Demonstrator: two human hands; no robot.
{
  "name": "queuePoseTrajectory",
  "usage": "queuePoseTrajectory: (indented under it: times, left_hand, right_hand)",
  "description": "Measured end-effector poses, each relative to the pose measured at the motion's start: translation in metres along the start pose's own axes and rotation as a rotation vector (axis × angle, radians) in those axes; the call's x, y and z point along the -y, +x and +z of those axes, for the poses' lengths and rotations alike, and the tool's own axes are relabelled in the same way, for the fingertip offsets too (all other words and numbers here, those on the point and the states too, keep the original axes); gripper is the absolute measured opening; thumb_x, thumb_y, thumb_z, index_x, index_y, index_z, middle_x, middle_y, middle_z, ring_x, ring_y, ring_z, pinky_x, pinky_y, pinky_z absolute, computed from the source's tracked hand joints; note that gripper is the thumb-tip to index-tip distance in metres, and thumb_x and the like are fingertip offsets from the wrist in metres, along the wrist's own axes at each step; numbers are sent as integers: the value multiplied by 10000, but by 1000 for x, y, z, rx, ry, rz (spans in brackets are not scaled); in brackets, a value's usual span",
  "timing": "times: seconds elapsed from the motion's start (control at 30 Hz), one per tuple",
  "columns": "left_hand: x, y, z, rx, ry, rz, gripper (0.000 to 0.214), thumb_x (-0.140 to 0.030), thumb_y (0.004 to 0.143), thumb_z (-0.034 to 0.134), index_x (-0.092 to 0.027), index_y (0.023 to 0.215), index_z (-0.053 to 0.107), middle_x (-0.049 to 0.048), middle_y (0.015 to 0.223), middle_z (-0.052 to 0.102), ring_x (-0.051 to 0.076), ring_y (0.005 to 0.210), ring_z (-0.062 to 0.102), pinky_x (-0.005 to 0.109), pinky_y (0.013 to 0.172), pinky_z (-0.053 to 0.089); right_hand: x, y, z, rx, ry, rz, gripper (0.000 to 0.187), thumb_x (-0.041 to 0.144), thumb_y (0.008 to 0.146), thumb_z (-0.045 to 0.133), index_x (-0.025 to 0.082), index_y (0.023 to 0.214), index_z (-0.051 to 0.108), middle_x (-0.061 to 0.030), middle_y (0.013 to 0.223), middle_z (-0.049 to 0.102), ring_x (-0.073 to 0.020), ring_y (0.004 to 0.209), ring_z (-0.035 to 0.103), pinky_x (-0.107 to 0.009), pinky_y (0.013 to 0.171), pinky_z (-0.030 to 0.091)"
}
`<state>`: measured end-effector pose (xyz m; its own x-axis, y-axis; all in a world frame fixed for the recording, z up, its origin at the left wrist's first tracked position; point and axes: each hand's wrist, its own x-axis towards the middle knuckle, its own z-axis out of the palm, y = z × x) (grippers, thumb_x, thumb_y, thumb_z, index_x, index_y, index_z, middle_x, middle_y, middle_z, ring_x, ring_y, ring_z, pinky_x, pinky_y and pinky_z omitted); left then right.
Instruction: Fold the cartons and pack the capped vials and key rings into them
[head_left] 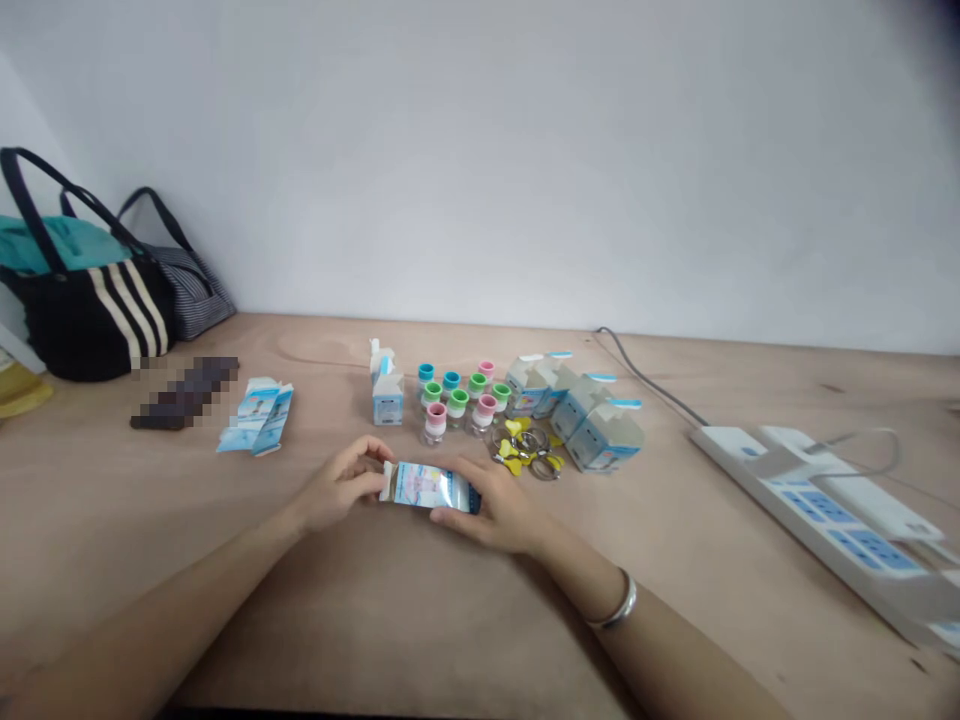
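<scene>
A small light-blue printed box (429,487) lies lengthwise between my two hands, just above the wooden table (420,620). My left hand (341,485) pinches its left end, where a white flap shows. My right hand (499,510) is curled around its right end and underside; a silver bangle (619,604) sits on that wrist. Just beyond the box stand several small bottles with blue, green and pink caps (457,398), and a pile of yellow clips with metal rings (526,450).
An upright blue box (387,390) stands left of the bottles, and several more boxes (581,408) lie to their right. Flattened box blanks (259,416) lie at the left. Two bags (90,290) rest against the wall. White power strips (832,510) occupy the right side.
</scene>
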<state>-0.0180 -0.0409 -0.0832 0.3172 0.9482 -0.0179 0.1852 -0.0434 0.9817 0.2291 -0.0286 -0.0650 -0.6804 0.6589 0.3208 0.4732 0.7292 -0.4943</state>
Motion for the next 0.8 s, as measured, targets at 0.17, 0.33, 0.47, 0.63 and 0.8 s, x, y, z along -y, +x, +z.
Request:
queuePoseTrajectory:
  times: [0.17,0.33,0.47,0.63,0.8]
  left_hand:
    - [0,1,3,-7,-57,-49,201,-268,738,602,-183,910,544,-37,664,575,104,591,542,226,578,429]
    - [0,1,7,-30,-59,-60,208,-291,730,611,-179,894,550,-38,666,578,100,592,538,224,577,424]
    - [0,2,8,-42,-61,-67,215,-316,738,610,-182,896,550,-39,670,578,108,604,550,236,598,436]
    - [6,2,7,1,-89,-36,254,-325,774,593,-183,980,547,-9,793,613,121,682,582,267,682,467]
    - [2,-4,10,91,173,167,475,-359,732,667,-201,1153,516,53,1005,615,182,863,594,317,765,483]
  right_hand:
    - [0,0,0,5,2,1,507,434,804,635,253,1266,532,-74,1133,662,-233,973,644,-330,814,498]
    - [-2,0,0,32,6,-3,512,435,820,615,249,1286,513,-80,1192,636,-238,1031,624,-338,851,487]
    - [-3,0,1,54,18,-1,516,439,825,607,234,1289,508,-90,1220,619,-248,1060,610,-351,870,482]
    - [-3,1,0,46,69,-23,509,427,830,608,238,1291,507,-88,1249,604,-249,1092,598,-372,908,472]
    - [0,0,1,9,83,-51,503,435,829,612,231,1280,523,-99,1245,605,-243,1096,598,-367,914,472]
